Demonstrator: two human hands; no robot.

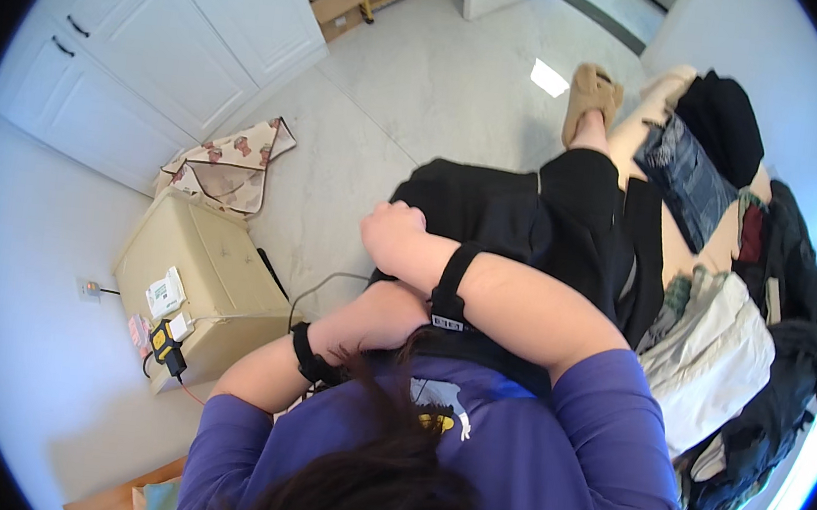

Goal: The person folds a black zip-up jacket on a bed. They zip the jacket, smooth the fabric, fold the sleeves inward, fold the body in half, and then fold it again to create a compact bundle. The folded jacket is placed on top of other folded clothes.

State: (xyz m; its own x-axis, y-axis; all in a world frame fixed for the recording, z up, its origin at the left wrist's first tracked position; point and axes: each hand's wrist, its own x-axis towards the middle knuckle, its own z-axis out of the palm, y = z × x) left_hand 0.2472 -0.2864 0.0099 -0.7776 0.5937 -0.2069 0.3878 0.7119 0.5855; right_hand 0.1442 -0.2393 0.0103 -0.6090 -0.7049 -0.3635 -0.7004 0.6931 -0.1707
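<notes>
A black garment (492, 214) lies spread over my lap and legs. My right hand (393, 235) reaches across to the left, closed in a fist at the garment's left edge, and seems to grip the cloth. My left hand (377, 314) sits lower, crossed under my right forearm; its fingers are hidden beneath that arm and the cloth, so its grip cannot be made out. Both wrists wear black bands. My purple sleeves and dark hair fill the lower part of the view.
A beige bedside cabinet (213, 269) stands at my left with a yellow-and-black device (166, 343) and cables on it. A patterned cloth (234, 162) lies on the floor. White cupboard doors (142, 38) line the left. Piled clothes (727, 348) and jeans (685, 180) lie at right.
</notes>
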